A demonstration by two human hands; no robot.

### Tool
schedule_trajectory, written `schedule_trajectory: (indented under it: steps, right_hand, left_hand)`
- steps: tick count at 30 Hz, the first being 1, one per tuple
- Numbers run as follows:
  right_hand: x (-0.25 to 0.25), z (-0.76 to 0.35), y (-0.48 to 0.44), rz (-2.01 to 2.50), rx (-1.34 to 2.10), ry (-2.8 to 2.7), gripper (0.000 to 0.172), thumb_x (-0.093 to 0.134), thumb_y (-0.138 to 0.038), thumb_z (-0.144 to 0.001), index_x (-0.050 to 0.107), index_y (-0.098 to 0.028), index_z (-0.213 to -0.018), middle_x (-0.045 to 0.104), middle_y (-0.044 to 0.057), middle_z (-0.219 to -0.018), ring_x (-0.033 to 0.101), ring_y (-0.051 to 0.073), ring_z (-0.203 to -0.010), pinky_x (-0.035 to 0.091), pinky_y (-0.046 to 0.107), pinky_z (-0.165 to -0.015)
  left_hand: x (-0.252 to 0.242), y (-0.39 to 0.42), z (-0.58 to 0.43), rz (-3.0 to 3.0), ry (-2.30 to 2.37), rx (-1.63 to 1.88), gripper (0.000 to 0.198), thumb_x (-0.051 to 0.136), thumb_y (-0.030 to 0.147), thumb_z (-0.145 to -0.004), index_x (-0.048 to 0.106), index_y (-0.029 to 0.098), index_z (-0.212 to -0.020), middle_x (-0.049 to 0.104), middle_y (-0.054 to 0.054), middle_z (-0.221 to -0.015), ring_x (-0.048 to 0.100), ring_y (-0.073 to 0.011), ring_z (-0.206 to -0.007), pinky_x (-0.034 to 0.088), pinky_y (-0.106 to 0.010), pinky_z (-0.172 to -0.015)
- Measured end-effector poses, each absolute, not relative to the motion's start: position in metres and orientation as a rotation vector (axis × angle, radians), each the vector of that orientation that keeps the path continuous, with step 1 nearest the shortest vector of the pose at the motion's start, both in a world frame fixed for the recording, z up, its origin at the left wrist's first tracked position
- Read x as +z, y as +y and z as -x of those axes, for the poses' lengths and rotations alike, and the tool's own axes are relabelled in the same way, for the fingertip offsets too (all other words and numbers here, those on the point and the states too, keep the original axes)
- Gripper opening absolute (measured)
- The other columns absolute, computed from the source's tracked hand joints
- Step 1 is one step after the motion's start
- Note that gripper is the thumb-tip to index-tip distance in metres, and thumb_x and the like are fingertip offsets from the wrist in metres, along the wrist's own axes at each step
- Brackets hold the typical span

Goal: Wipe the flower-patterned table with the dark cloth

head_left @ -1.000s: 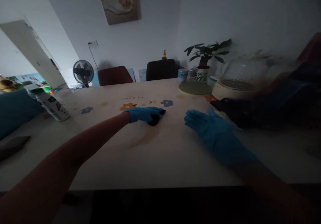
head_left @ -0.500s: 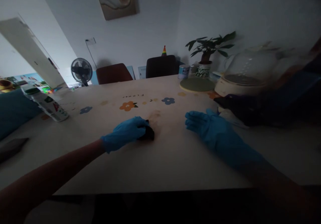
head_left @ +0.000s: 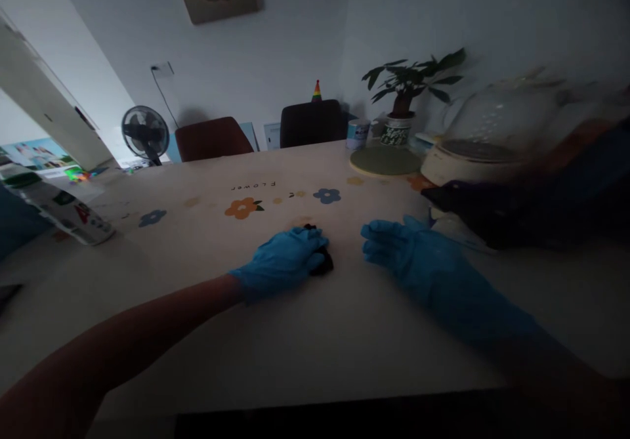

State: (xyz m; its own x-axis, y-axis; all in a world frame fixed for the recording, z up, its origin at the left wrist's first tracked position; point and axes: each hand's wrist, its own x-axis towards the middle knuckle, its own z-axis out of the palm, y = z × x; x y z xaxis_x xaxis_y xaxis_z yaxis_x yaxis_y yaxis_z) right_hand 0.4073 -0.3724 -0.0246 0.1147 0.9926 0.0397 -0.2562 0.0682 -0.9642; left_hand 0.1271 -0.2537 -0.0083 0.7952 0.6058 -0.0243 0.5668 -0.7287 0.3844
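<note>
My left hand (head_left: 285, 260), in a blue glove, presses a crumpled black cloth (head_left: 323, 263) against the flower-printed tabletop (head_left: 295, 334). Its fingers are closed over the cloth and cover most of it. Just beyond the knuckles lies a faint brownish smear (head_left: 301, 220). My right hand (head_left: 411, 255), gloved in blue too, is held at the right with its fingers stretched out and nothing in it. A gap of bare tabletop separates it from the cloth.
A white bottle with a green cap (head_left: 63, 209) stands at the left. Along the far right are a green round mat (head_left: 385, 161), a can (head_left: 357, 134), a potted plant (head_left: 398, 129), a glass kettle (head_left: 485, 137) and a dark bag-like bundle (head_left: 482, 212). Two chairs (head_left: 214, 138) stand behind.
My left hand has slid the black cloth to the right, across the brownish smear, which now shows less. My right hand stays nearly where it was. The view has shifted slightly.
</note>
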Motion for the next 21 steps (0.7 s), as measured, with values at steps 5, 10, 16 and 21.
schedule_trajectory:
  steps: [5, 10, 16, 21]
  right_hand:
    - [-0.020, -0.407, -0.379, 1.015, 1.271, -0.905, 0.042, 0.058, -0.061, -0.116, 0.083, -0.028, -0.114, 0.086, 0.011, -0.130, 0.084, 0.036, -0.121, 0.069, 0.060, -0.112]
    - [-0.030, -0.412, -0.380, 0.955, 1.380, -0.776, 0.043, 0.053, -0.056, -0.118, 0.086, -0.030, -0.113, 0.087, 0.008, -0.127, 0.087, 0.032, -0.110, 0.071, 0.055, -0.109]
    - [-0.040, -0.412, -0.381, 0.935, 1.360, -0.777, 0.039, 0.064, -0.062, -0.112, 0.087, -0.030, -0.116, 0.087, 0.009, -0.129, 0.087, 0.034, -0.108, 0.072, 0.056, -0.107]
    - [-0.036, -0.409, -0.380, 0.952, 1.336, -0.756, 0.042, 0.064, -0.064, -0.112, 0.087, -0.029, -0.115, 0.088, 0.010, -0.122, 0.087, 0.034, -0.104, 0.074, 0.055, -0.101]
  left_hand:
    - [0.007, -0.241, -0.167, -2.631, 0.989, 0.193, 0.037, 0.047, 0.045, -0.118, 0.075, 0.020, -0.117, 0.075, -0.018, -0.131, 0.073, -0.0368, -0.123, 0.058, -0.053, -0.113]
    - [0.018, -0.206, -0.196, -2.588, 1.270, 0.146, 0.041, 0.046, 0.047, -0.119, 0.073, 0.016, -0.111, 0.074, -0.020, -0.126, 0.072, -0.0326, -0.109, 0.056, -0.045, -0.098]
    - [0.009, -0.150, -0.219, -2.586, 1.397, 0.242, 0.042, 0.047, 0.043, -0.120, 0.075, 0.012, -0.117, 0.069, -0.025, -0.143, 0.063, -0.0348, -0.131, 0.045, -0.048, -0.114]
    - [-0.002, -0.116, -0.234, -2.516, 1.507, 0.338, 0.042, 0.041, 0.035, -0.121, 0.069, 0.007, -0.136, 0.066, -0.029, -0.148, 0.061, -0.0312, -0.127, 0.045, -0.046, -0.112]
